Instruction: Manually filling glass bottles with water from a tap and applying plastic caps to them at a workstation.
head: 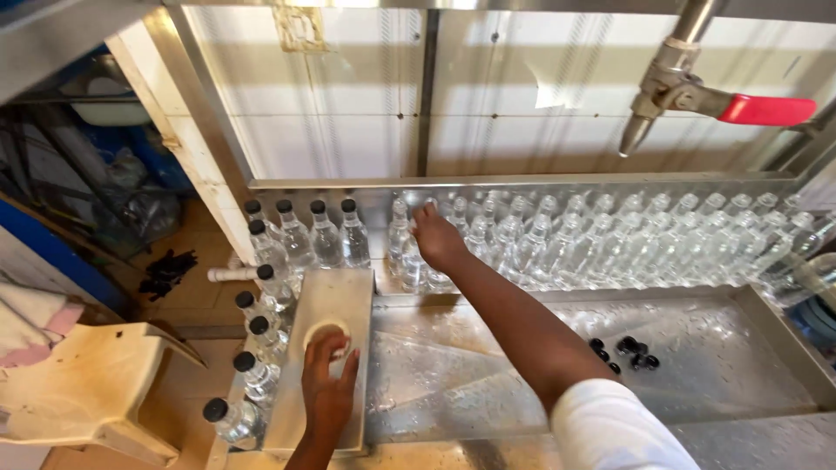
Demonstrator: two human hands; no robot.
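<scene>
Wet steel bench: right hand closing fingers round uncapped bottle at back edge; left hand, fingers curled, pressing round disc at left edge. Risk: crowded neighbours toppling.

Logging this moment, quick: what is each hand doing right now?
Left hand: fingers spread, resting on the round opening in the metal plate, holding nothing.
Right hand: closed around an uncapped bottle.

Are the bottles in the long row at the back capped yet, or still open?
Open: the long row of clear bottles shows bare necks, while the bottles at left wear black caps. The right hand touches an uncapped one.
</scene>
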